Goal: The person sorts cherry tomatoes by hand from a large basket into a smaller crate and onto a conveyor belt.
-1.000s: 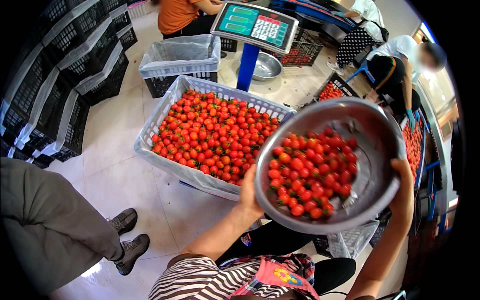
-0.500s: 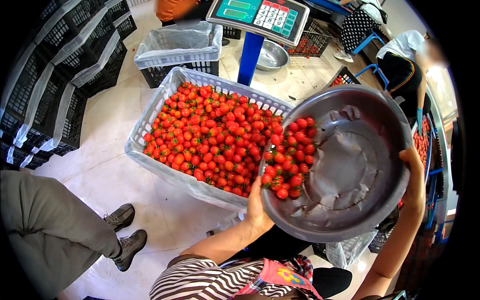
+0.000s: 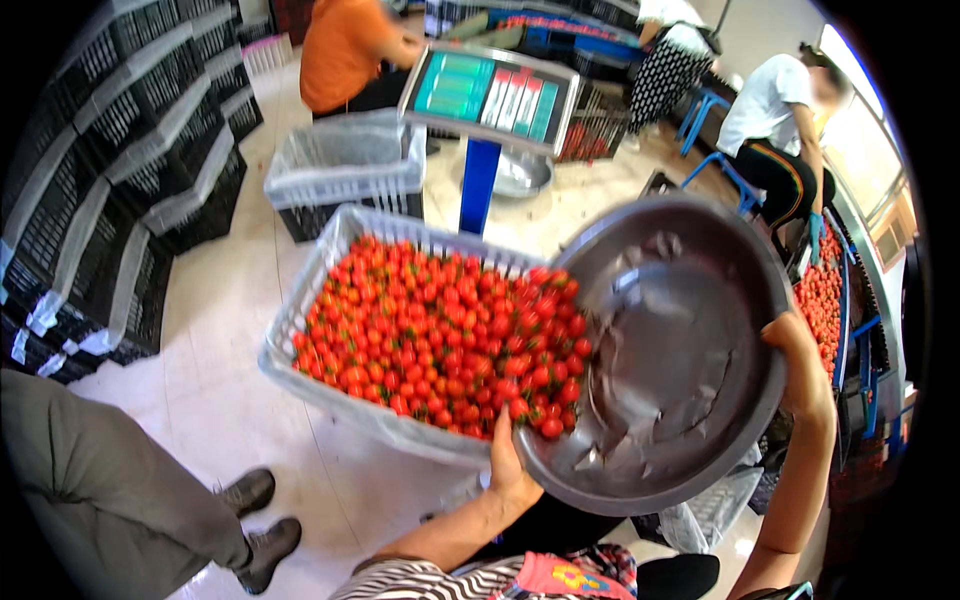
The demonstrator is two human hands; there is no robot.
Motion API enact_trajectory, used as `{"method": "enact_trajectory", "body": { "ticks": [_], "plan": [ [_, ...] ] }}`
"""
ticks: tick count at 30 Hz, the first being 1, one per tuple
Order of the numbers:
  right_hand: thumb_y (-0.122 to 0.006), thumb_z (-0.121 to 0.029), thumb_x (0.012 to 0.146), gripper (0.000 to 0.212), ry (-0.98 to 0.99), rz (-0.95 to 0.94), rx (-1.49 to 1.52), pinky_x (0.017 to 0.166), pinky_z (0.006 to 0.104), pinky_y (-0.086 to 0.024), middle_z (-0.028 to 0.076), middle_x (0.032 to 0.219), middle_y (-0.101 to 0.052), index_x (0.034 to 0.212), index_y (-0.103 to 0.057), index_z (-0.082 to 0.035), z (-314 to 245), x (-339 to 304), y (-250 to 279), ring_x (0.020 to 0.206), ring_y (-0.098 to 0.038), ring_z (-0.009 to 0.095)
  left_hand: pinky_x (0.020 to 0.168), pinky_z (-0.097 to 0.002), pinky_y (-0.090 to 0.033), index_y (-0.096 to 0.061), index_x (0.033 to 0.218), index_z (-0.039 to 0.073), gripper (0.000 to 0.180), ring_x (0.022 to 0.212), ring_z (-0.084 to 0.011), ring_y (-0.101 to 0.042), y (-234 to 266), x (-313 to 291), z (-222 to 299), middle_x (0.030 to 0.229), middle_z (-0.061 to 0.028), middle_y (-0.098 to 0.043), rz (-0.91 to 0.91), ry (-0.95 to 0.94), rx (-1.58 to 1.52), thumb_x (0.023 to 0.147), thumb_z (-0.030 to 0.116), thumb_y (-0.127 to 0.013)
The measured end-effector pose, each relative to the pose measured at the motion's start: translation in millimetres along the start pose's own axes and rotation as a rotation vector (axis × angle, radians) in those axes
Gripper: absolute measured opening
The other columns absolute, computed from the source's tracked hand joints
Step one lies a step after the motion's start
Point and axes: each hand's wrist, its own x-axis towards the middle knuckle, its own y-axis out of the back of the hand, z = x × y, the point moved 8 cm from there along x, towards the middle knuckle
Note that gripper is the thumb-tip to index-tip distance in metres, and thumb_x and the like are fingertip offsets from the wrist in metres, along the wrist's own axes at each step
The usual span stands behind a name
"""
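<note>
A large grey plastic basin (image 3: 680, 360) is tilted to the left between my two hands. My left hand (image 3: 512, 470) grips its lower left rim, thumb up beside the tomatoes; the other fingers are hidden underneath. On the opposite side my right hand (image 3: 800, 360) is closed around the right rim. Small red tomatoes (image 3: 430, 330), some with green stems, fill a plastic-lined crate (image 3: 350, 400). More tomatoes spill over the basin's left lip onto that heap. The rest of the basin's inside shows bare grey plastic with shiny wrinkled patches.
A scale display (image 3: 490, 95) on a blue post (image 3: 480, 185) rises behind the crate. Farther back stand another lined crate (image 3: 350, 165) and a metal bowl (image 3: 520, 175). Black crates (image 3: 130, 170) are stacked at left. A person's grey-trousered legs (image 3: 110, 490) stand near left; other people work behind.
Tomatoes that lay in the basin's left side have slid toward the crate, leaving more of its bottom bare. My hands still hold the basin. The whole view has shifted upward slightly.
</note>
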Motion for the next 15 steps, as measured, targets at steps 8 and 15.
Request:
{"method": "enact_trajectory", "body": {
  "ticks": [8, 15],
  "plan": [
    [-0.039, -0.010, 0.073, 0.064, -0.086, -0.040, 0.049, 0.101, 0.0249, -0.022, 0.008, 0.130, -0.041, 0.136, -0.034, -0.002, 2.8, -18.7, 3.8, 0.120, -0.035, 0.018, 0.104, -0.0432, -0.033, -0.029, 0.137, 0.007, 0.057, 0.121, -0.0272, -0.043, -0.7, -2.4, -15.3, 0.136, -0.0124, -0.040, -0.026, 0.067, 0.109, 0.094, 0.044, -0.026],
    [-0.042, -0.014, 0.074, 0.064, 0.073, -0.160, -0.115, 0.104, 0.0287, -0.023, 0.011, 0.134, -0.038, 0.136, -0.032, -0.002, -40.8, 2.1, -49.6, 0.125, -0.032, 0.020, 0.103, -0.0452, -0.033, -0.037, 0.134, 0.007, 0.055, 0.120, -0.0289, -0.044, 8.4, 5.5, 11.9, 0.132, -0.0131, -0.045, -0.013, -0.002, 0.083, 0.092, 0.043, -0.032]
  ]
}}
